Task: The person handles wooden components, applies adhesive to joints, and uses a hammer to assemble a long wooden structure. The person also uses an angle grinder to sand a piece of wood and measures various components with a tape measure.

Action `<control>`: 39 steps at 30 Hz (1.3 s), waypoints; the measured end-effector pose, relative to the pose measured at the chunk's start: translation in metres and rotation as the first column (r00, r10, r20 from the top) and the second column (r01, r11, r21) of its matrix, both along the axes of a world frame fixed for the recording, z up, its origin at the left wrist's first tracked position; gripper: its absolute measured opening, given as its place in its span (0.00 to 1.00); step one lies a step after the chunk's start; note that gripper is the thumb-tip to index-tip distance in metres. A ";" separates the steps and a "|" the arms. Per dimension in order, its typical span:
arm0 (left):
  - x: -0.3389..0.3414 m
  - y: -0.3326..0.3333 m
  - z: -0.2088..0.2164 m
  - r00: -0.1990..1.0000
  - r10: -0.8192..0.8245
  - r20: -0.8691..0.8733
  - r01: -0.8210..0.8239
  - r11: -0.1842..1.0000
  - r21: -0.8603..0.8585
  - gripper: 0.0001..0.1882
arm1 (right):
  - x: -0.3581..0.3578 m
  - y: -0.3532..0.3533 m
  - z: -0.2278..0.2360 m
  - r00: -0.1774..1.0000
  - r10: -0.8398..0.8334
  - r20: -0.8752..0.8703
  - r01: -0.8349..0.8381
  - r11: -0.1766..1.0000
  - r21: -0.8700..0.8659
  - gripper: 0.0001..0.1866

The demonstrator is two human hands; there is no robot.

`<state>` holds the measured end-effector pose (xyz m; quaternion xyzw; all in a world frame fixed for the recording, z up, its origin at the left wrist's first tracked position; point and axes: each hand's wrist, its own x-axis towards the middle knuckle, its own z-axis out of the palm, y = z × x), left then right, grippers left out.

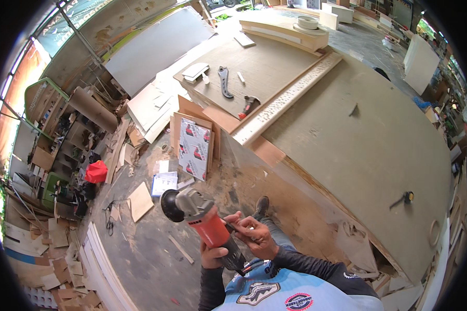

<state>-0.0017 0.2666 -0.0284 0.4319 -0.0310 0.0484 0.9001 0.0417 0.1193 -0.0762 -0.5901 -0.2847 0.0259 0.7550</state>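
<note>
A red and grey angle grinder (209, 228) is held up in front of my body, tilted, its head toward the upper left. A dark round disc (170, 205) sits on that head. My left hand (213, 255) is wrapped round the lower part of the grinder's body. Beside the tool's right flank, my right hand (259, 240) is closed, its fingers bent and pressed together. Something small and dark shows at its fingertips, too small to name.
On the right lies a large greenish board (358, 135), with a pale speckled strip (290, 98) along its left edge. A grey hand tool (224, 82) and a second power tool (250, 107) rest beyond. A printed box (194, 149) leans near a red bag (95, 171). Wood scraps litter the left.
</note>
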 end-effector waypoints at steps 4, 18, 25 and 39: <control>0.073 0.057 0.004 0.982 0.179 -0.066 -0.180 0.984 -0.007 0.36 | 0.087 0.057 0.002 0.970 0.053 0.239 -0.036 0.997 -0.074 0.19; 0.350 0.329 0.100 0.838 0.433 0.330 -0.321 -0.097 0.942 0.37 | 0.370 0.074 -0.055 0.938 -0.213 0.274 0.344 0.670 -0.657 0.10; 0.615 0.393 0.089 0.977 0.115 0.177 -0.174 -0.033 0.984 0.33 | 0.443 0.107 -0.095 0.732 -0.623 0.276 0.609 0.417 -0.675 0.16; 1.143 0.367 -0.056 0.961 -0.276 0.000 -0.094 -0.330 0.939 0.33 | 0.516 0.168 -0.115 0.136 -0.926 0.351 0.632 -0.192 -0.750 0.08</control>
